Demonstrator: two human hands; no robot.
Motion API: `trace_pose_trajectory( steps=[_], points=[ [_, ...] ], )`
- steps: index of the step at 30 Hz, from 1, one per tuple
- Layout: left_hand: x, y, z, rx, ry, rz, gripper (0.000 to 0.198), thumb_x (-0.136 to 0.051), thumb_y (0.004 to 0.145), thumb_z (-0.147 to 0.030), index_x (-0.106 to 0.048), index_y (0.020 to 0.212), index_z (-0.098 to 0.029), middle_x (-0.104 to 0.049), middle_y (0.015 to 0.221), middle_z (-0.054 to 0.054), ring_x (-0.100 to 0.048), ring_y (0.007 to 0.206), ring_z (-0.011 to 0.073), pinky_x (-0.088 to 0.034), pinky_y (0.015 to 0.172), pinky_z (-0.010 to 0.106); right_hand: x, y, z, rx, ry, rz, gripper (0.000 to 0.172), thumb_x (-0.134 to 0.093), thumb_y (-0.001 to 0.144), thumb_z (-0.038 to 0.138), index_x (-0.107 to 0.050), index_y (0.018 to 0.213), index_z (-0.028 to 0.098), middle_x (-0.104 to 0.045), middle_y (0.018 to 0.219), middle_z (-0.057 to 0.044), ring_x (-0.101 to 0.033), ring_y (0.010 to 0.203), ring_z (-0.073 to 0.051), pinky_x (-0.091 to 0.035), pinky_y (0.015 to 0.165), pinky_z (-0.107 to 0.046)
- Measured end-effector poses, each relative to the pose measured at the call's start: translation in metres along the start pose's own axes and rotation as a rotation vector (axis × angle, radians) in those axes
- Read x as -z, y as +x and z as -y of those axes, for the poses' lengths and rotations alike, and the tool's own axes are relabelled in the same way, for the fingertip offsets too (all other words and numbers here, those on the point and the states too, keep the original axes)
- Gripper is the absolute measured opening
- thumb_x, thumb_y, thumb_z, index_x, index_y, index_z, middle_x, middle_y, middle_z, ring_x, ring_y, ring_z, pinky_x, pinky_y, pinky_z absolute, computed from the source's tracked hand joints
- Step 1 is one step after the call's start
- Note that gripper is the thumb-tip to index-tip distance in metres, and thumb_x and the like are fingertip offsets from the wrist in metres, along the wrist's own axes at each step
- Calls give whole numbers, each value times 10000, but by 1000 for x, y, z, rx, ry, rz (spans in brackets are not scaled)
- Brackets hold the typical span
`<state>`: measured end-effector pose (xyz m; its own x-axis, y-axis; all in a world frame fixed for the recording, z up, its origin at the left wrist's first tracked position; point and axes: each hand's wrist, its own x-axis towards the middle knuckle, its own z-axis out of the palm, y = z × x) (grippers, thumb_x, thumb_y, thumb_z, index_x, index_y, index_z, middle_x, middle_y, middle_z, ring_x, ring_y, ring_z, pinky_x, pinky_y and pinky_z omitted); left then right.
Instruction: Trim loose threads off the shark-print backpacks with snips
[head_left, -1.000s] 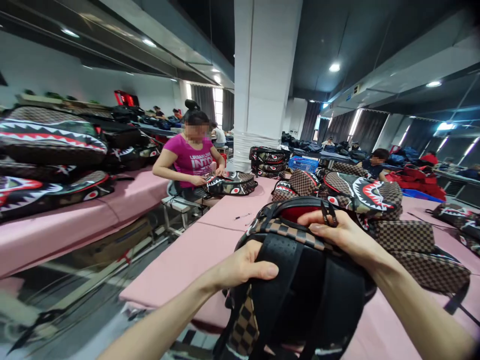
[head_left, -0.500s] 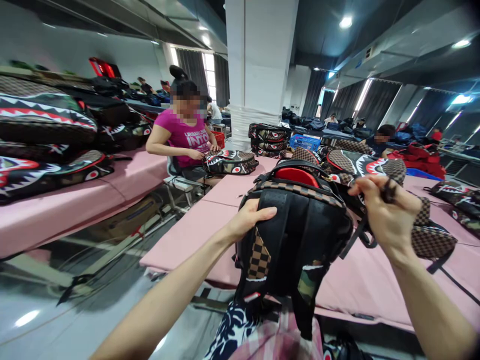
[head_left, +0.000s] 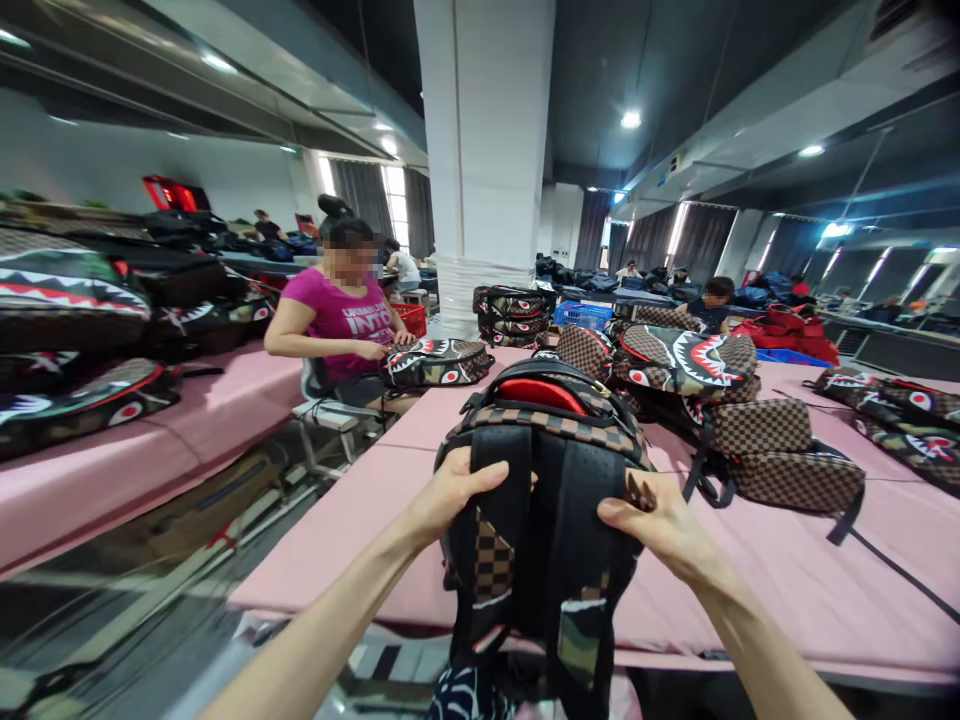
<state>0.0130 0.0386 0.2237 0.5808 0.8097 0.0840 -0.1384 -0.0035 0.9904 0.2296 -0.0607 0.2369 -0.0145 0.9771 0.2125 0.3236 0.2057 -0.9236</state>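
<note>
A black backpack (head_left: 544,500) with brown checkered trim and a red inner panel near its top handle stands upright at the near table edge, its shoulder straps facing me. My left hand (head_left: 465,490) grips the left shoulder strap, thumb on the front and fingers behind it. On the other side, my right hand (head_left: 645,510) holds the right strap near its upper part, with a small dark brown object (head_left: 640,491) between its fingers that I cannot make out. Checkered and camouflage patches show on the lower straps.
Pink tables (head_left: 337,540) stand ahead and at left. Checkered bags (head_left: 795,470) and shark-face bags (head_left: 682,360) lie at right; more bags (head_left: 67,300) are piled at left. A person in a purple shirt (head_left: 341,320) sits handling a bag.
My right hand has come down and inward from beside the backpack onto its right strap. My left hand still holds the left strap. The camera view has shifted right and upward.
</note>
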Motion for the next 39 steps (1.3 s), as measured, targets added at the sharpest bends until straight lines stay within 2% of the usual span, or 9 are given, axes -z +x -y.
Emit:
trace_pose_trajectory(
  steps=[4, 8, 10, 15, 19, 24, 28, 31, 39],
  points=[
    [0, -12, -8, -94, 315, -106, 384, -654, 656, -507, -655, 752, -135, -667, 694, 42, -592, 633, 183, -448, 591, 264, -6, -9, -6, 96, -199, -156, 371, -562, 759, 446, -361, 567, 200, -363, 563, 38, -323, 534, -97, -264, 481, -232],
    [-10, -36, -43, -325, 1121, -733, 354, -607, 713, -465, -559, 516, -175, -451, 421, -10, -405, 465, 125, -233, 484, 241, -16, -19, -14, 196, -379, -278, 396, -520, 798, 439, -269, 584, 220, -337, 524, 51, -298, 489, -94, -238, 468, -236],
    [-27, -39, -63, -557, 1304, -834, 342, -547, 787, -438, -594, 568, -179, -507, 494, 10, -430, 513, 130, -240, 510, 255, -21, -22, -17, 245, -441, -315, 348, -504, 812, 411, -297, 606, 224, -364, 521, 49, -317, 475, -97, -244, 472, -238],
    [-92, 16, -90, -974, 1433, 134, 228, -595, 797, -389, -677, 981, -282, -652, 988, 22, -525, 910, 180, -344, 789, 289, -29, -24, -25, 370, -513, -328, 208, -448, 847, 327, -414, 676, 213, -465, 540, 22, -406, 460, -108, -273, 471, -235],
    [-115, 65, -92, -845, 1558, 476, 81, -644, 766, -327, -713, 765, -284, -673, 831, -19, -532, 804, 144, -338, 671, 238, -25, -28, -29, 440, -592, -354, 173, -457, 830, 259, -474, 672, 194, -495, 505, 19, -438, 417, -112, -266, 446, -239],
    [-109, 71, -96, -684, 1526, 380, 110, -596, 793, -181, -672, 713, -176, -658, 689, -19, -555, 647, 91, -328, 581, 193, 2, -42, -32, 475, -404, -229, 155, -500, 830, 229, -586, 704, 196, -627, 607, 13, -581, 528, -103, -370, 501, -188],
    [-109, 69, -93, -684, 1562, 268, 140, -540, 825, -173, -611, 708, -145, -632, 695, -11, -536, 616, 92, -320, 558, 193, 38, -40, -35, 350, -365, -441, 168, -531, 822, 339, -621, 876, 207, -650, 668, 3, -594, 545, -120, -441, 527, -206],
    [-113, 71, -88, -658, 1638, 216, 137, -531, 837, -220, -584, 734, -148, -606, 689, -8, -525, 619, 112, -315, 556, 210, 55, -30, -37, 278, -441, -533, 382, -557, 788, 382, -528, 1127, 209, -675, 858, -39, -638, 701, -177, -489, 612, -275],
    [-121, 67, -86, -585, 1719, 165, 202, -455, 876, -299, -553, 763, -164, -597, 726, 4, -549, 677, 146, -317, 565, 230, 56, -6, -24, 349, -420, -455, 126, -569, 799, 277, -642, 880, 216, -690, 888, -35, -638, 804, -188, -480, 712, -288]
  ],
)
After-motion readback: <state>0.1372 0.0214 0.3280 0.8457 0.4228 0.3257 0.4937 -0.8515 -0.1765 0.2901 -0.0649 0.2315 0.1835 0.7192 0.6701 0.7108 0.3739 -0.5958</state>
